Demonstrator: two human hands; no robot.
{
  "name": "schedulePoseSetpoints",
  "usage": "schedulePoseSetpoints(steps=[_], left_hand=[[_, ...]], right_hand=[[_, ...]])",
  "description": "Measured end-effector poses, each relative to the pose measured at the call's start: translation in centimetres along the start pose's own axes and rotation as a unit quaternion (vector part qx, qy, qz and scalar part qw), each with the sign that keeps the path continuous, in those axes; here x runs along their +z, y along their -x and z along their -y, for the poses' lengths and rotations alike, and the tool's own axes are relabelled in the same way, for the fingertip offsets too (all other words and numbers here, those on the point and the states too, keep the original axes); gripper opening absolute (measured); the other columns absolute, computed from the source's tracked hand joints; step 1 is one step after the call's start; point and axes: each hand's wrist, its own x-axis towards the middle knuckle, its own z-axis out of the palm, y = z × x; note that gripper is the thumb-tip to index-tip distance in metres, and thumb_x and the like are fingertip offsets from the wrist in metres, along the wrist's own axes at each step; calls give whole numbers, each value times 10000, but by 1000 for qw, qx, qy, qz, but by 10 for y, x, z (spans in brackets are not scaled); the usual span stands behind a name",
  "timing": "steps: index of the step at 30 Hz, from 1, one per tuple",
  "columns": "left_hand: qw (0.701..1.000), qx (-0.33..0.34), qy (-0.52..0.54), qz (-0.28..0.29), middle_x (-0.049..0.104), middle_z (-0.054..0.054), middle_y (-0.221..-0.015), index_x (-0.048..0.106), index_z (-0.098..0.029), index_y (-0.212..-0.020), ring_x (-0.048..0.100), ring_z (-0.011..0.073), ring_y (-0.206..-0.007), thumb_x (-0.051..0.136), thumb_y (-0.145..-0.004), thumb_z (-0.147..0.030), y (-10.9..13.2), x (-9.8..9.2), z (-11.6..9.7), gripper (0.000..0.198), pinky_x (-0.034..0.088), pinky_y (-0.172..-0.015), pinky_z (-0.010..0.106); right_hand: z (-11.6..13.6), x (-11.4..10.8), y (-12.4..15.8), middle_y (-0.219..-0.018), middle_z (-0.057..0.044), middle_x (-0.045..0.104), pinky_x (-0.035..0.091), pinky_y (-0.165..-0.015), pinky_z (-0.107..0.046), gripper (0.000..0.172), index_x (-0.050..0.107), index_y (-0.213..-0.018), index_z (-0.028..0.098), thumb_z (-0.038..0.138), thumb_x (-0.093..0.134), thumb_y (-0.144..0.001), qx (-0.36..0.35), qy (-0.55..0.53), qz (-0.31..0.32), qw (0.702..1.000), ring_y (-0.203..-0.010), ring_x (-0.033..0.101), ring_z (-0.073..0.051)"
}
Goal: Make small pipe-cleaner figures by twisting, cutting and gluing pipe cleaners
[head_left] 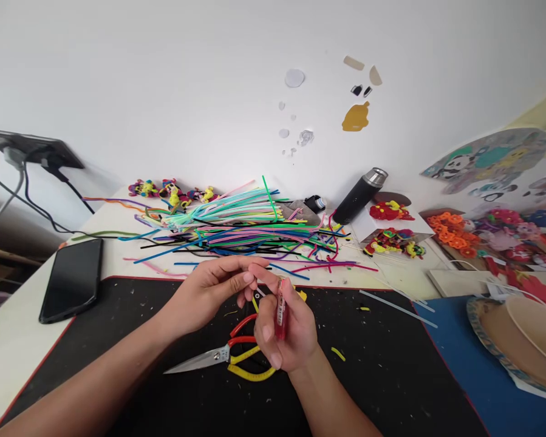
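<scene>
My right hand (291, 331) is wrapped round a translucent red lighter (280, 318) with a barcode label, the thumb near its top. Just left of it, my left hand (222, 285) is closed in a pinch, its fingertips touching or nearly touching the right hand's fingers. A thin pale piece shows between the two hands, too small to name. Below them lies a pair of scissors (204, 361) with red and yellow handles, blades pointing left on the black mat (200, 406). Part of the handles is hidden behind my right hand.
Behind the mat lies a heap of colourful pipe cleaners (236, 212). A phone (72, 279) rests at left. A black thermos (359, 197) leans on the wall beside a white box (418, 229) with pipe-cleaner figures. Clear sticks (400, 308) and a bowl (541, 328) are at right.
</scene>
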Motion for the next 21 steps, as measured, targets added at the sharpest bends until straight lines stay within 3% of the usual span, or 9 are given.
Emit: schedulePoseSetpoints(steps=[10, 16, 21], left_hand=[[1000, -1, -7, 7, 740, 62, -839, 816, -153, -1200, 611, 151, -683, 791, -916, -563, 1, 1, -1, 500, 561, -648, 281], [1000, -11, 18, -10, 700, 45, -749, 863, -152, -1026, 584, 139, -646, 772, -933, -546, 0, 1, -1, 415, 512, -576, 245], [998, -26, 61, -12, 723, 63, -779, 866, -143, -1018, 579, 146, -654, 790, -922, -500, 0, 2, 4, 378, 512, -584, 257]], right_hand=[[-5, -2, 0, -569, 68, 615, 339, -293, -206, 718, 530, -1575, 204, 699, 369, -1081, -14, -19, 14, 1000, -240, 416, -113], [-8, -2, -2, -580, 39, 654, 387, -317, -213, 738, 556, -1553, 182, 711, 379, -1070, 1, 1, 6, 1000, -277, 495, -129], [-9, -3, -1, -537, 61, 618, 369, -302, -214, 778, 529, -1570, 170, 726, 284, -1084, 7, 3, -17, 1000, -232, 410, -110]])
